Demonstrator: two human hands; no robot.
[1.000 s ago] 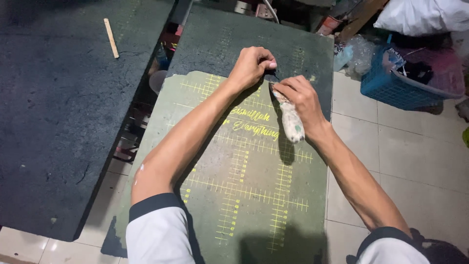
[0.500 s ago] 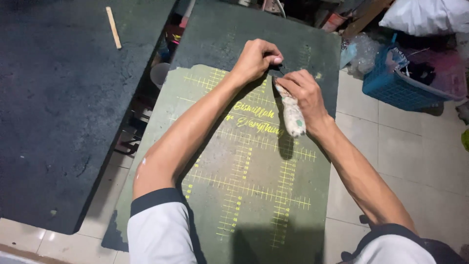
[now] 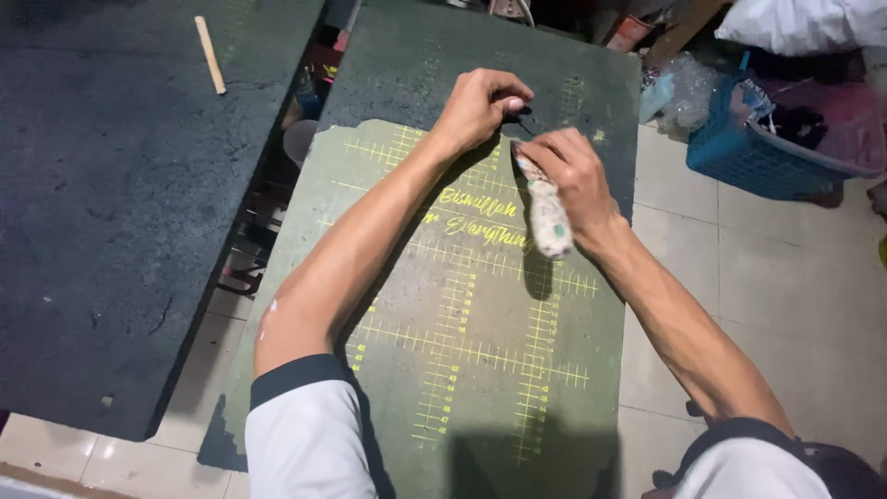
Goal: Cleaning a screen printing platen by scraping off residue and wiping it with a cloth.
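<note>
I look down on a green board [image 3: 480,370] with yellow grid lines; beside its left edge lies a dark tabletop [image 3: 111,203] with a wooden stick [image 3: 210,54] near its far edge. Toward the board's far edge, my right hand [image 3: 577,171] is clamped around a paint-caked tool handle [image 3: 547,217], which I judge light, stiff and rough enough to grip mid-shaft. My left hand [image 3: 480,106] has its fingers pinched together on something small and dark I cannot identify. A blue basket [image 3: 748,152] sits on the floor off the far right corner.
</note>
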